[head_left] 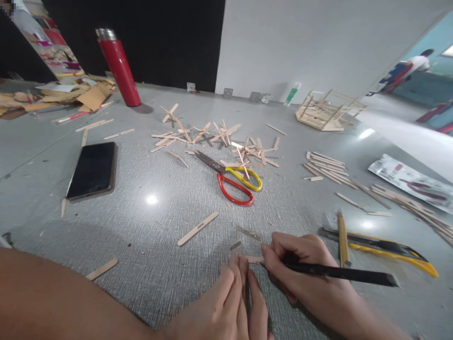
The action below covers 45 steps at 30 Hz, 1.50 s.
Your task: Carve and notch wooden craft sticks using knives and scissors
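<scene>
My left hand [226,302] presses its fingers together on a short piece of wooden craft stick [255,259], holding it against the tabletop. At the right end of that piece is my right hand [300,259], closed around a slim black pen-like tool [347,274]; its tip is hidden behind the fingers. Just beyond the fingertips lie two small thin grey strips [248,233]. A whole craft stick [198,229] rests a little farther up to the left. Scissors [235,182] with red and yellow handles lie open in the middle of the table.
Right of my right hand are a yellow utility knife [392,250], a short wooden piece [342,238] and stacked craft sticks [327,167]. Loose and joined sticks [222,134] spread behind the scissors. A phone [92,170], red bottle [120,71] and stick frame [323,113] stand around.
</scene>
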Each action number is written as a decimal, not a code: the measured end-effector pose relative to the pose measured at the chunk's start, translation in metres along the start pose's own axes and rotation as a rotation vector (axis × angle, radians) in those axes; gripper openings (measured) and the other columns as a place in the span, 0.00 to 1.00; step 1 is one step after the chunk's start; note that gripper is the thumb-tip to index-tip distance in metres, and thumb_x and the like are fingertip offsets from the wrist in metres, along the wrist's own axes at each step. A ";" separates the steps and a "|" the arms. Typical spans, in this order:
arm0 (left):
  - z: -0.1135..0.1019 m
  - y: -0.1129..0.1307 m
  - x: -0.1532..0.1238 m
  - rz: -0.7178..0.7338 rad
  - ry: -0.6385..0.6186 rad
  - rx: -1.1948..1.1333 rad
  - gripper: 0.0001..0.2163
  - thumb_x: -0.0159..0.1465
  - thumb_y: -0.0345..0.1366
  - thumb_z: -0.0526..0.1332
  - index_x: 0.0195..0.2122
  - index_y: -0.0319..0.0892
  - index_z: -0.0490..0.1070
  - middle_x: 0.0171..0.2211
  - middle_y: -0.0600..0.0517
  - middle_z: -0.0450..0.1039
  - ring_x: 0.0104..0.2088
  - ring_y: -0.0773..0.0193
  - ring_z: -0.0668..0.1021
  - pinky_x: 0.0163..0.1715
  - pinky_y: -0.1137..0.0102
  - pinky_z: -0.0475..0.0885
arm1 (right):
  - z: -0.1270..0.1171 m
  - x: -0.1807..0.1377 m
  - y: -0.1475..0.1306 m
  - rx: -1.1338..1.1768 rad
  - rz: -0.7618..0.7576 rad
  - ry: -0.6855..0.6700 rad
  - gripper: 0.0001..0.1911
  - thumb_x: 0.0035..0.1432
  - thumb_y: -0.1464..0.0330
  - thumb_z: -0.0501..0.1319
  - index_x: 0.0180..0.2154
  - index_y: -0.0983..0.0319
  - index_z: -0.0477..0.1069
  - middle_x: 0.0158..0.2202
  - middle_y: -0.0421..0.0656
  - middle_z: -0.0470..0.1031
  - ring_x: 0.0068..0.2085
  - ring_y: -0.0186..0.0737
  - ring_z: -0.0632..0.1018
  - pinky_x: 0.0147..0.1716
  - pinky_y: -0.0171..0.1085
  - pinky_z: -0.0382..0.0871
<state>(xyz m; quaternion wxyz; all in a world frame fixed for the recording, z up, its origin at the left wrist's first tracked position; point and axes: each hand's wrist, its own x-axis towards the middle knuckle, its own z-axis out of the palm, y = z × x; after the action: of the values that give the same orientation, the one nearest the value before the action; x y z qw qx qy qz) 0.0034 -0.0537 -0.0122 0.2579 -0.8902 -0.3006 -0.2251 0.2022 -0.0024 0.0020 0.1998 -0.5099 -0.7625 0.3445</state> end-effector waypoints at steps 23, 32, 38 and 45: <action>0.001 0.004 -0.002 -0.009 -0.003 0.025 0.17 0.74 0.37 0.52 0.44 0.30 0.77 0.40 0.41 0.85 0.42 0.56 0.86 0.44 0.64 0.71 | 0.002 0.000 0.003 0.121 0.067 0.006 0.23 0.68 0.65 0.62 0.21 0.58 0.59 0.09 0.30 0.61 0.13 0.26 0.62 0.16 0.28 0.56; 0.001 0.001 0.000 -0.017 0.006 0.026 0.17 0.74 0.36 0.51 0.43 0.30 0.77 0.39 0.41 0.85 0.42 0.57 0.86 0.45 0.65 0.70 | 0.001 0.000 0.006 0.126 0.070 -0.015 0.25 0.68 0.63 0.60 0.20 0.58 0.58 0.10 0.31 0.61 0.12 0.26 0.62 0.15 0.28 0.55; 0.001 0.004 0.000 -0.011 -0.014 0.027 0.17 0.73 0.37 0.52 0.44 0.30 0.77 0.40 0.40 0.85 0.42 0.56 0.86 0.46 0.64 0.70 | 0.003 0.000 0.003 0.173 0.112 0.021 0.23 0.68 0.61 0.61 0.21 0.58 0.60 0.11 0.31 0.61 0.11 0.26 0.64 0.14 0.28 0.55; 0.001 0.003 0.001 -0.006 0.005 0.020 0.17 0.74 0.37 0.52 0.43 0.29 0.76 0.40 0.41 0.85 0.41 0.55 0.86 0.44 0.63 0.71 | 0.006 0.002 0.003 0.196 0.139 -0.022 0.25 0.70 0.57 0.59 0.22 0.59 0.61 0.12 0.32 0.62 0.12 0.25 0.65 0.13 0.26 0.53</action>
<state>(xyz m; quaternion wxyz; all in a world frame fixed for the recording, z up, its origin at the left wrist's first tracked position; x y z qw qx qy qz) 0.0065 -0.0541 -0.0135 0.2670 -0.8860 -0.3050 -0.2251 0.1997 -0.0020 -0.0041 0.2160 -0.5359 -0.6900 0.4360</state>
